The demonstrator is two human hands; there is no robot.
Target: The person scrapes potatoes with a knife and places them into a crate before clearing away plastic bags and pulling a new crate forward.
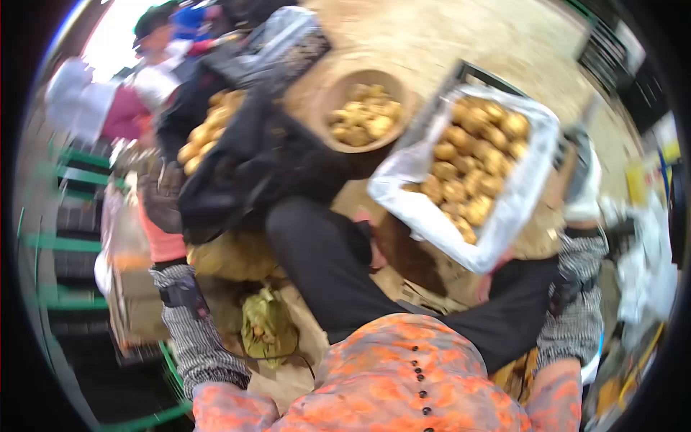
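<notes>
My left hand [163, 201], in a dark and pink glove, is at the left edge of a black sack [266, 169], its fingers closed on the fabric. Round yellow-brown potatoes [205, 140] show in the sack's opening. Off to the right is my right hand [584, 189] in a white and grey glove, smeared by motion; I cannot tell what its fingers do. It is beside a crate [497, 81] lined with white plastic [403, 189] and filled with potatoes [475, 162]. The crate stands in front of my legs.
A brown bowl [325, 108] of potatoes stands beyond my knees. Another person [147, 90] is at the upper left, near a plastic-lined dark crate [299, 47]. A yellow-green net bag [268, 327] lies by my left thigh. White plastic bags [644, 266] hang at the right.
</notes>
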